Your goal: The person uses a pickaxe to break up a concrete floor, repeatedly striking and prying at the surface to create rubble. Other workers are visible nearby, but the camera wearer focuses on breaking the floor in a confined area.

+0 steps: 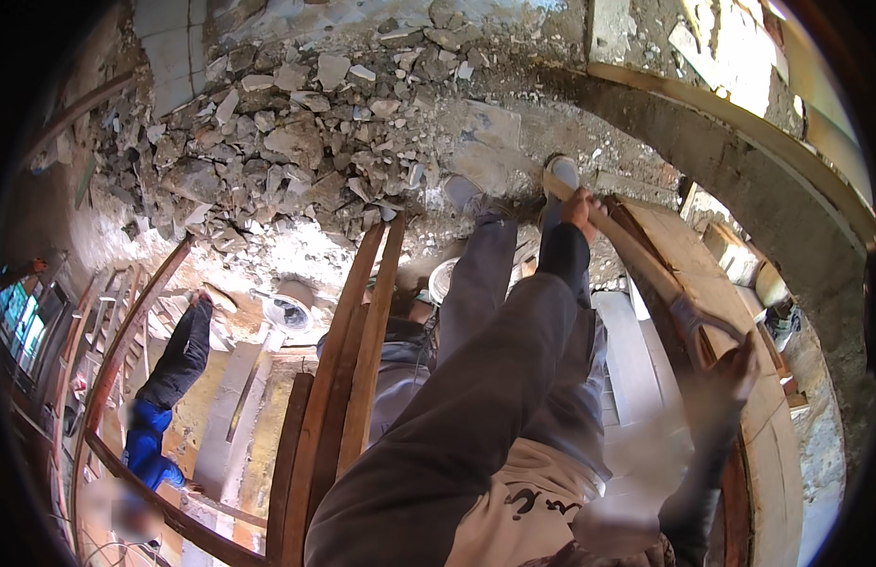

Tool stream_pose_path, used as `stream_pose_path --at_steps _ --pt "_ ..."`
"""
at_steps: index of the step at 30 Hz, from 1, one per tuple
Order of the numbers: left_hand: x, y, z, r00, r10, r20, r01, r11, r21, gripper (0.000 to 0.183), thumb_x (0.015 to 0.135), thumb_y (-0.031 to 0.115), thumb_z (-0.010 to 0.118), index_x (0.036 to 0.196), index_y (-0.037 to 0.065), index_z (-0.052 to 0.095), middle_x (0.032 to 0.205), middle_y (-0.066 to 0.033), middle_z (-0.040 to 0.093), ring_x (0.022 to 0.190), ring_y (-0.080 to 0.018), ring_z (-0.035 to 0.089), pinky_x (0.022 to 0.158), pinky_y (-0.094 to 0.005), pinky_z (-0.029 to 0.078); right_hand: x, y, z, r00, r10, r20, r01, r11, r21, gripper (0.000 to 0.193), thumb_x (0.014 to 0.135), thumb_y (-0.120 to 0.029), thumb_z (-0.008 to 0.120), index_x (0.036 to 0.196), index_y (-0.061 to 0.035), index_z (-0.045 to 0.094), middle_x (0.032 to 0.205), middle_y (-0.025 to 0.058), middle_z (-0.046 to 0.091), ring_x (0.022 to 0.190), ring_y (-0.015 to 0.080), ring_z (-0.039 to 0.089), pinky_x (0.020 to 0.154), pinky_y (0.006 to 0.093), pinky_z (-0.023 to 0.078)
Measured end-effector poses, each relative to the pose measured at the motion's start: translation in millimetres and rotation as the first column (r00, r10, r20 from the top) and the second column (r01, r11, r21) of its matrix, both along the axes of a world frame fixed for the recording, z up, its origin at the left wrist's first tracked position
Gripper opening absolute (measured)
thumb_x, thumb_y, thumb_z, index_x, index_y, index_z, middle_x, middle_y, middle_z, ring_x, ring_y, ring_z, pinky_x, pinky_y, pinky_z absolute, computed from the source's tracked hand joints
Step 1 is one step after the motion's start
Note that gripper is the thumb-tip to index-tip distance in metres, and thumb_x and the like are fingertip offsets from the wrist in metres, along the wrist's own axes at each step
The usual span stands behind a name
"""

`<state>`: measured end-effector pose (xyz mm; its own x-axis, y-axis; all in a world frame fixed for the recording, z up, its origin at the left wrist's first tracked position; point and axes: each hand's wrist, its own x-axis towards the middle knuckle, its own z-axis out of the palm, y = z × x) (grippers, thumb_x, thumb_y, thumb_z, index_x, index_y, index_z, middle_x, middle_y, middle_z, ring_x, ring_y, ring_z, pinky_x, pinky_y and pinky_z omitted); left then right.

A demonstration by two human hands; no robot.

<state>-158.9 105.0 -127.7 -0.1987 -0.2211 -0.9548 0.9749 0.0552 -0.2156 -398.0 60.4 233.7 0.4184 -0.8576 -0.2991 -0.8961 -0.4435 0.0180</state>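
Note:
A long wooden shaft (636, 265), ending in a forked D-shaped grip (707, 326) like a shovel's, slants across in front of my legs. My left hand (580, 213) is wrapped round the shaft toward its far end, close to my shoe (563, 172). Around the D-shaped grip closes my right hand (733, 373), somewhat blurred. I cannot make out a blade at the far end. The dark grey sleeve of my left arm (457, 416) crosses the middle of the view and hides part of my trousers.
Broken rubble (296, 132) covers the ground ahead and to the left. Wooden beams (343, 378) stand at left of my legs; planks (740, 283) curve along the right side. A person in a blue top (150, 435) is at the far left, with a white bucket (292, 307) nearby.

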Motion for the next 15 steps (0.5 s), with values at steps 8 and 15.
stream_pose_path --at_steps 8,15 --pt "37.5 -4.6 -49.8 0.999 0.045 0.021 -0.044 0.999 -0.031 0.010 0.090 0.014 0.055 0.086 0.011 0.046 0.072 -0.0015 0.043 0.062 -0.0165 0.046 0.059 -0.0331 0.046 5.3 -42.7 -79.3 0.010 -0.964 0.265 0.665 0.204 0.718 0.043 0.098 -0.038 0.053 0.066 -0.0123 0.041 0.048 -0.0032 0.036 0.034 0.0102 0.034 0.033 0.0278 0.030" --pt "16.5 -0.1 -68.4 0.969 0.161 0.188 -0.160 0.987 -0.019 0.013 0.085 0.015 0.062 0.090 0.013 0.050 0.074 -0.0006 0.048 0.063 -0.0174 0.051 0.059 -0.0370 0.049 -92.9 -69.1 -151.3 0.046 -0.868 0.494 0.715 0.374 0.591 0.029 0.096 -0.030 0.059 0.106 -0.0029 0.067 0.056 -0.0043 0.040 0.045 0.0058 0.039 0.037 0.0248 0.029"
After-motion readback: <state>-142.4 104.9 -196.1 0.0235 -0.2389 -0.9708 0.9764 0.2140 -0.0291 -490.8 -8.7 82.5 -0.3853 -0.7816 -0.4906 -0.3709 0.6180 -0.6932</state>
